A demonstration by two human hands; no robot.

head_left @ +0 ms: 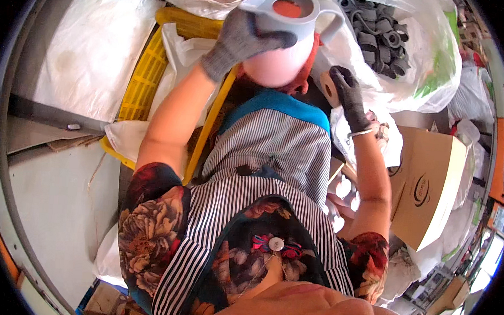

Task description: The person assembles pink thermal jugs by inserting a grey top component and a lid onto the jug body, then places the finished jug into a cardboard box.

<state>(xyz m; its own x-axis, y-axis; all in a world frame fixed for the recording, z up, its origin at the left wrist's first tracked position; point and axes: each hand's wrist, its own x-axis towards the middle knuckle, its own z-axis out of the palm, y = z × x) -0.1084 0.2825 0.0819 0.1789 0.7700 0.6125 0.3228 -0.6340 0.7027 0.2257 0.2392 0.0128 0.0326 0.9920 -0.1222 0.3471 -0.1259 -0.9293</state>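
Observation:
My left hand [252,40], in a grey knit glove, grips the side of a pitcher [274,67]. The pitcher is grey at the top and pale pink below, with a grey handle at its right, and reddish-orange shows through its round top opening. It is above my lap, in front of a red cloth [309,63]. To the right, my right hand [347,88], gloved in dark grey, is closed on a small tan roll-like piece [328,89]. Just below that hand lies a white plastic bag [344,136] with tan round pieces showing in it.
A yellow plastic crate [139,80] lined with white sheeting stands at my left. Beyond my right hand, a clear bag [430,64] holds several dark grey curved parts [378,36]. A cardboard box [432,192] and white bottle-like items [341,188] are on the right.

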